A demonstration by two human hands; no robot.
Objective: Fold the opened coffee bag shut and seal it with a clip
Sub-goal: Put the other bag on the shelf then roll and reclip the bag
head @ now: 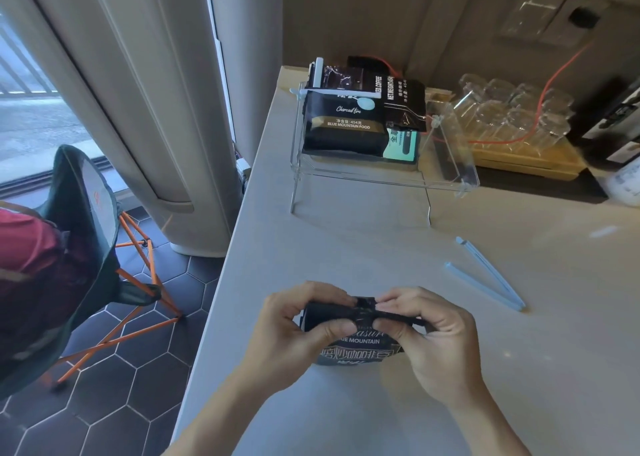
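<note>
i see my left hand (294,331) and right hand (429,334) pinching the coffee bag's (353,338) rolled top, low centre of frame; the open blue clip (485,279) lies right, apart.

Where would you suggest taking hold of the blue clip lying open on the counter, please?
Probably at the hinged end of the blue clip, nearest the person, where its two arms meet. The right hand could come from that side; the arms splay apart toward the clear rack, leaving the open mouth free to slide over the coffee bag fold.
</note>
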